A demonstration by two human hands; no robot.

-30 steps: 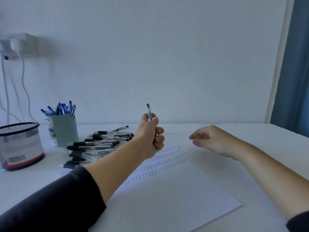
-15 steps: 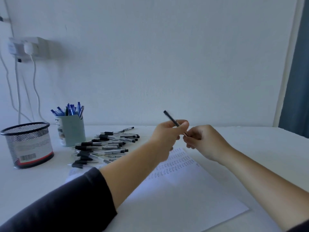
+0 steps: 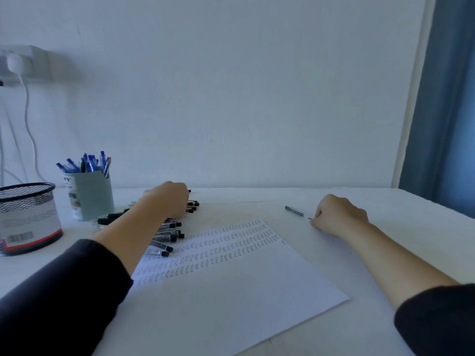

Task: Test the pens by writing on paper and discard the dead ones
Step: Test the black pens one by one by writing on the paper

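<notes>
A white paper (image 3: 231,291) with several rows of small written test words lies on the table in front of me. Left of it is a pile of black-capped pens (image 3: 167,236). My left hand (image 3: 168,201) reaches over the far part of this pile, knuckles up. Its fingertips are hidden, so I cannot tell whether it holds a pen. My right hand (image 3: 339,217) rests on the table right of the paper's far corner. It pinches one end of a slim dark pen (image 3: 294,211), which points left and away, low over the table.
A pale green cup (image 3: 90,199) filled with blue pens stands at the back left. A black mesh basket (image 3: 28,217) with a red base band stands left of it. A wall socket with a white cable is at far left, a blue curtain at far right.
The pen went from my left hand to my right hand. My right hand carried it down to the table on the right, and my left hand moved back onto the pen pile.
</notes>
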